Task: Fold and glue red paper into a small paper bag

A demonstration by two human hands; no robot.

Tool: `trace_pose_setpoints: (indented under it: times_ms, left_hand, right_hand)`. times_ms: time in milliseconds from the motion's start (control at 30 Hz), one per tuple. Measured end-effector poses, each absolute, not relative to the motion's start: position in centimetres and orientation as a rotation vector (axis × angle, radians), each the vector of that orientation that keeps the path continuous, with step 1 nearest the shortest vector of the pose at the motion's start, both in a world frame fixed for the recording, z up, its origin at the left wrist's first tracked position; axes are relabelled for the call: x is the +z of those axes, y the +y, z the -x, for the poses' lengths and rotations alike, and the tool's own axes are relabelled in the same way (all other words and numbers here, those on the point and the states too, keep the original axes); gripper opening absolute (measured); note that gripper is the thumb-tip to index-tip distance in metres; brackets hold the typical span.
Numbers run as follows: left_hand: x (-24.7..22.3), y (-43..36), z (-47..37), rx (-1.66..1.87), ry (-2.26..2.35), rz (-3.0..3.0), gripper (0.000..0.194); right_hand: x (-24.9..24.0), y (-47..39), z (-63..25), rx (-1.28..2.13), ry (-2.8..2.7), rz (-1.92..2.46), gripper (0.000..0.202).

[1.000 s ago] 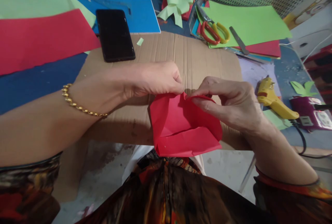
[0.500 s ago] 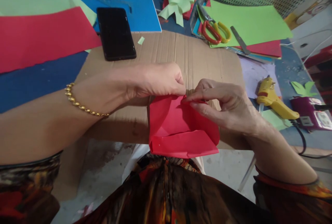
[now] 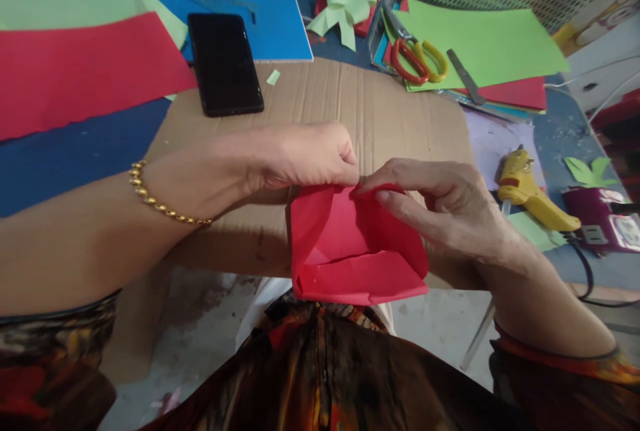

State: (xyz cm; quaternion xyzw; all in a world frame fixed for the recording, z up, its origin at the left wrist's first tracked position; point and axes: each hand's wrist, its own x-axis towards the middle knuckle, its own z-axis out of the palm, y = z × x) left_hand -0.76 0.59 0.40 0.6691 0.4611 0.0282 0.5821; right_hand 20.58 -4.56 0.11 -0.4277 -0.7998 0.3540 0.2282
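Observation:
A red paper box (image 3: 357,278), folded with upright sides, rests at the near edge of the cardboard sheet (image 3: 400,118). My left hand (image 3: 320,154) is closed, pinching the box's far rim at its middle; the fingertips are partly hidden behind the knuckles. Just to the right, my right hand (image 3: 435,201) grips the same rim between thumb and fingers, touching close to the left fingertips. The near side of the box leans inward in a loose fold.
Left of centre lies a black phone (image 3: 225,64), beside red paper (image 3: 90,78). Scissors (image 3: 417,61) and a metal blade (image 3: 465,76) lie on green paper (image 3: 500,44). A yellow glue gun (image 3: 537,191) is at right, near a purple box (image 3: 603,218).
My right hand's thumb and fingers have shifted slightly along the rim and spread a little wider. The left hand keeps its pinch, and the view has moved slightly.

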Motion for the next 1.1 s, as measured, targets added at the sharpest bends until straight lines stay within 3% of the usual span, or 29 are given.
trace_pose_setpoints:
  times_ms: [800, 967, 1100]
  left_hand:
    - [0.88, 0.29, 0.64, 0.114, 1.028, -1.435, 0.035]
    - [0.6, 0.63, 0.41, 0.172, 1.128, -1.503, 0.036]
    - [0.22, 0.78, 0.38, 0.201, 1.183, -1.527, 0.03]
  right_hand:
    - [-0.07, -4.99, -20.44, 0.946, -2.073, 1.058, 0.017]
    - [0.07, -4.43, -20.96, 0.852, -2.092, 1.212, 0.009]
    - [0.22, -4.23, -21.29, 0.825, -2.126, 1.427, 0.02]
